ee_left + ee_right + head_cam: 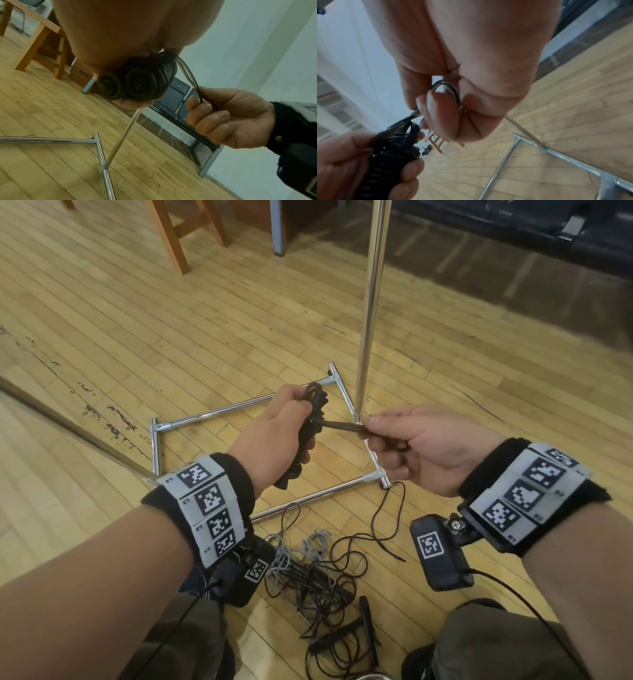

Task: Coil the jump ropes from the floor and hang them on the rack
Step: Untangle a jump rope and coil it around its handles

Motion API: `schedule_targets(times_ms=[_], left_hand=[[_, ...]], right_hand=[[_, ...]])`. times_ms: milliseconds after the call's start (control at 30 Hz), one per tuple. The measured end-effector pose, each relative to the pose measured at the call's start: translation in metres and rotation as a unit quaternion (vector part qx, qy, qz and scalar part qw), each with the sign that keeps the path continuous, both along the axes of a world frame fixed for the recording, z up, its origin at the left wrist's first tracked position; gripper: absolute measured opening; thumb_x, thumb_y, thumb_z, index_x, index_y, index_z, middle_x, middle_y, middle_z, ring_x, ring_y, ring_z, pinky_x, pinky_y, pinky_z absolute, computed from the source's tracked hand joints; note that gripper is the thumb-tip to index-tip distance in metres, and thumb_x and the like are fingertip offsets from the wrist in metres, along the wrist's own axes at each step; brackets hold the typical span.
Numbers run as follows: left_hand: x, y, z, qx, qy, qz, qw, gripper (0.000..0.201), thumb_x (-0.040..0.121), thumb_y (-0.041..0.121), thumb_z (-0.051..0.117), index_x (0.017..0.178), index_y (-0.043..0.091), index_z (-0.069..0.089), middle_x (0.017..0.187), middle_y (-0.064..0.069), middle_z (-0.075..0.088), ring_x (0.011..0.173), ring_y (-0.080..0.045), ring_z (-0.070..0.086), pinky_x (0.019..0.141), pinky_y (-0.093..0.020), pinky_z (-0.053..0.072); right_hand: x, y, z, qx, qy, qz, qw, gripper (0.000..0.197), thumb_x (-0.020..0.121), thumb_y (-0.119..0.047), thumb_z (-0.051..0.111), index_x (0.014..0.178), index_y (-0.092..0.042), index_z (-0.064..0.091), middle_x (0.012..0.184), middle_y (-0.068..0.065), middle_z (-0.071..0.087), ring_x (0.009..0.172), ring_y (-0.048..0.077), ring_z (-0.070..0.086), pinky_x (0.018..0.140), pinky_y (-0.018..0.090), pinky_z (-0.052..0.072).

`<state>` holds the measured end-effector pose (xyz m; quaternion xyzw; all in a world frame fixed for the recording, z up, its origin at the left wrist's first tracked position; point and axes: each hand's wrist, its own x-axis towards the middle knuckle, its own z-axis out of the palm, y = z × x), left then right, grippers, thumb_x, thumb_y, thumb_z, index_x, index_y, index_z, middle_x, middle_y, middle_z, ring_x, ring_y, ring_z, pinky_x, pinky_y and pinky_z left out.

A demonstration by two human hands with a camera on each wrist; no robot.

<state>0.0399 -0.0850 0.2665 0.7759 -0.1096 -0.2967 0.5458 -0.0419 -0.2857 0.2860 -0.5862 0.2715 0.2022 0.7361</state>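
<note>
- The chrome rack (371, 285) stands upright on the wood floor (171, 337).
- A tangle of loose ropes (318, 570) lies by its base.
- The left hand (274, 436) grips the coiled jump rope (310, 433), long axis near vertical.
- The right hand (421, 446) pinches its rope end (342, 426), stretched sideways.

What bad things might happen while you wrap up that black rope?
The right hand only pinches the thin cord loop; if it slips, the wraps around the black rope bundle in the left hand may loosen.

The tangled ropes lie on the floor right by the person's knees, so stepping toward the rack might snag a foot or drag them along.
</note>
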Motion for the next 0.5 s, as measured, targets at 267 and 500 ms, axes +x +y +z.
schedule_targets(times_ms=[267, 500], left_hand=[[-0.009, -0.007, 0.005, -0.036, -0.035, -0.018, 0.999, 0.022, 0.093, 0.043, 0.035, 0.096, 0.039, 0.056, 0.074, -0.004, 0.068, 0.062, -0.025, 0.060, 0.057, -0.045, 0.049], [-0.017, -0.009, 0.004, -0.024, -0.042, -0.052, 0.997, 0.025, 0.092, 0.041, 0.035, 0.097, 0.032, 0.058, 0.069, -0.004, 0.065, 0.059, -0.023, 0.058, 0.056, -0.041, 0.048]], right_hand=[[0.008, 0.010, -0.012, 0.133, -0.026, -0.214, 0.968, 0.038, 0.084, -0.001, 0.075, 0.119, -0.003, 0.062, 0.084, 0.007, 0.063, 0.062, 0.013, 0.061, 0.056, 0.020, 0.056], [0.013, 0.033, -0.016, -0.049, -0.105, -0.143, 0.983, 0.023, 0.096, -0.003, 0.066, 0.118, -0.008, 0.069, 0.103, 0.017, 0.073, 0.073, 0.017, 0.070, 0.055, 0.025, 0.055]])
